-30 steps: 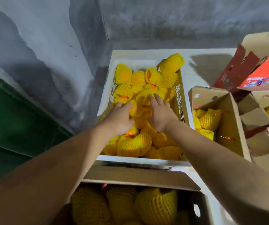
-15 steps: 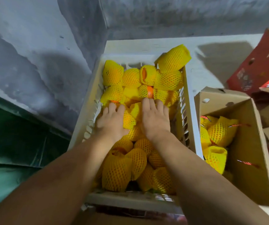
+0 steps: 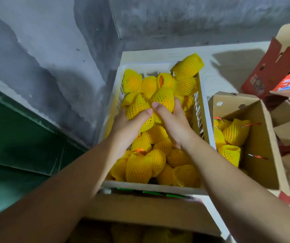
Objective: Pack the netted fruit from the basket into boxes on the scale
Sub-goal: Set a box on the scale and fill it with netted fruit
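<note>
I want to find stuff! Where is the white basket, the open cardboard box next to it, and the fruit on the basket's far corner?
white basket point(image 3: 205, 109), head view, right rim.
cardboard box point(image 3: 261, 137), head view, inner right wall.
corner fruit point(image 3: 188, 66), head view, middle of its yellow net.

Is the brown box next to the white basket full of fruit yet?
Not full. The brown box stands open, with a few netted fruits on its basket side; the rest shows bare cardboard.

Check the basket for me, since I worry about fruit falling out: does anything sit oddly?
One netted fruit at the far right corner of the basket rides up over the rim, tilted outward, and might tip out. The rest lie inside. Both hands, left and right, grip fruit mid-basket.
</note>
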`<action>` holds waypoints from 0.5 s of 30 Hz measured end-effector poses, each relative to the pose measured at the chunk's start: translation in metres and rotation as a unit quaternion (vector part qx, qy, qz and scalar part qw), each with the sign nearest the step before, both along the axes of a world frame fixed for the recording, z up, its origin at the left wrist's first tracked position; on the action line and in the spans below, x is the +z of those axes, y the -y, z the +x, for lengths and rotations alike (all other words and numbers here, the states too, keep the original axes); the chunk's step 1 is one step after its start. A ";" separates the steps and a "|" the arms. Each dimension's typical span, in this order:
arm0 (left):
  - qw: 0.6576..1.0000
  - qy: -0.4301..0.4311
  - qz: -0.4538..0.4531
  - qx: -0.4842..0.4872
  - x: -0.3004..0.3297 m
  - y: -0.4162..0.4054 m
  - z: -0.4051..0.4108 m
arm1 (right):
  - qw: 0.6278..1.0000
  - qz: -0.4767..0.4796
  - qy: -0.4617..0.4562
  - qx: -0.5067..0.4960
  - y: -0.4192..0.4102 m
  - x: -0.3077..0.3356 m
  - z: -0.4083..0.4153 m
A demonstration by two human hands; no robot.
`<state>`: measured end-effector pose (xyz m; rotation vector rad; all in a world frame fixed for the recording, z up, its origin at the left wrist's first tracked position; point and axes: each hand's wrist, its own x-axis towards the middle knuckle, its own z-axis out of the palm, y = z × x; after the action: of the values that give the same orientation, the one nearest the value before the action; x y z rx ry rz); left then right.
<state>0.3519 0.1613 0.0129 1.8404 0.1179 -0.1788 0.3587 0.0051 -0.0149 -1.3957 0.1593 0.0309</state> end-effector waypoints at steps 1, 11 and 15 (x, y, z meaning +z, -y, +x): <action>0.997 -0.018 -0.071 0.006 0.007 0.001 -0.015 | 1.000 0.019 0.000 0.012 -0.002 0.011 -0.011; 0.947 -0.047 -0.305 0.093 0.092 -0.025 -0.164 | 0.998 0.019 0.052 0.040 -0.039 0.118 -0.140; 0.912 -0.094 -0.384 0.113 0.101 -0.075 -0.238 | 0.988 -0.077 0.131 0.027 -0.059 0.142 -0.215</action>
<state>0.1141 0.2361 0.1135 1.0096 0.3430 -0.2039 0.1436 0.0646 0.1268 -1.5447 -0.0973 -0.1212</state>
